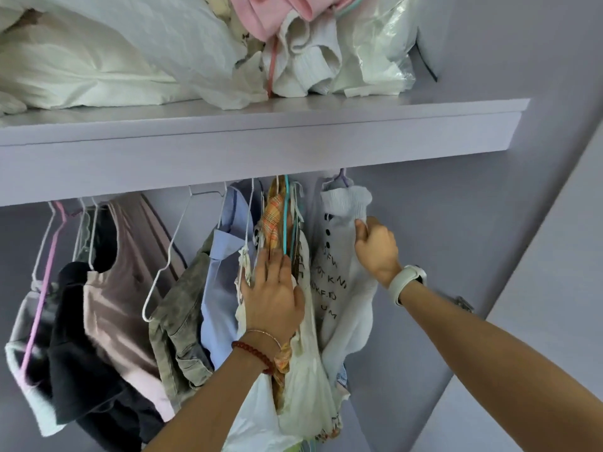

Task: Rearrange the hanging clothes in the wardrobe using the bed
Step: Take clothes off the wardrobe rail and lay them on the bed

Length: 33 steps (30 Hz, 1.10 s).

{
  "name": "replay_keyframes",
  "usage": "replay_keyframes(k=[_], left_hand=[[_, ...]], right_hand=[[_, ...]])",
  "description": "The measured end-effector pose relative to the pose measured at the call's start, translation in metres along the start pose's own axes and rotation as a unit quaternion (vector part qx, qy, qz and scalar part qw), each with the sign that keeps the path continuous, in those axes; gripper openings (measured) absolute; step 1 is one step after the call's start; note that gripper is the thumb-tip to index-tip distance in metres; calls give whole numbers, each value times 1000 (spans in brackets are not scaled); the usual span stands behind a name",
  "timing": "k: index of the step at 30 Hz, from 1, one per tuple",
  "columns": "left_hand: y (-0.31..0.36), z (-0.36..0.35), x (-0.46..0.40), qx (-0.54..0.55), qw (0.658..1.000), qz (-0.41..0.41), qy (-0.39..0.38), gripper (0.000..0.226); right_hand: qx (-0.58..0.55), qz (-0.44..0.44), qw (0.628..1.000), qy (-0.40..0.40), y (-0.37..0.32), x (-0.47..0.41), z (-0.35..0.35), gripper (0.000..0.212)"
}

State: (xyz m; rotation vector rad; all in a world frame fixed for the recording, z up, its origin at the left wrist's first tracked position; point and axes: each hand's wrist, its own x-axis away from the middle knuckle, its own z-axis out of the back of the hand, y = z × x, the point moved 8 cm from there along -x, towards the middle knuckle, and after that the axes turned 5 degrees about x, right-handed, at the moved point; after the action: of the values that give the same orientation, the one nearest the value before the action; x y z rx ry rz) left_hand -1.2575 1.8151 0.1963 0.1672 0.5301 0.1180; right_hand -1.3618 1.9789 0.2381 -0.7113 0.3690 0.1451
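Key relation: the white ribbed top [342, 282] hangs at the right end of the row, its long axis running straight down from its lilac hanger [342, 181]; it lies directly under the right hand [375, 249], which is the nearer hand; a narrow gap parts it from the bundle to its left
Right hand: fingers curled, pinching the top's right edge just below the ribbed collar; a white watch [408, 282] sits on the wrist
Left hand [272, 298]: fingers straight and close together, pressed flat against the bunched garments [293, 256], thumb out to the right; a red bead bracelet [253, 352] and a thin bangle on the wrist
Where the clothes are: all hang under the shelf [261, 138]; the rail itself is hidden behind the shelf's front edge; the bed is out of view
Likely next move: my guess is the top must be lifted up and off while the left hand holds the bundle aside; the hook may snag if pulled sideways
Materials: the top is soft knit with dark printed letters and dark buttons; the bundle mixes an orange plaid cloth [274, 220], thin cream fabric and a teal hanger [286, 216]; further left hang a pale blue shirt [222, 278], a grey washed-denim piece [182, 308], a bare white wire hanger [182, 243] and a dusty-pink top [120, 282]
Shelf load: crumpled white bedding [98, 53], a pink garment [261, 14] and a clear plastic bag [381, 50]
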Motion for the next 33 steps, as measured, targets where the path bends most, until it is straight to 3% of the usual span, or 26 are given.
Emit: replay_keyframes(k=[10,19,25,30,33], left_hand=[[13,-21,-6,24,997,-33,-64,58],[19,-13,1,47,997,-57,-15,55],[87,-5,27,171,965,-199,21,57],[149,-61,68,221,933,-247,-138,67],[196,-100,124,238,858,-309,-334,65]], right_hand=[[27,21,999,38,-11,-6,30,31],[48,47,996,64,51,78,42,29],[125,88,986,59,104,170,70,36],[202,84,975,45,139,260,110,44],[246,39,966,64,162,329,148,44]])
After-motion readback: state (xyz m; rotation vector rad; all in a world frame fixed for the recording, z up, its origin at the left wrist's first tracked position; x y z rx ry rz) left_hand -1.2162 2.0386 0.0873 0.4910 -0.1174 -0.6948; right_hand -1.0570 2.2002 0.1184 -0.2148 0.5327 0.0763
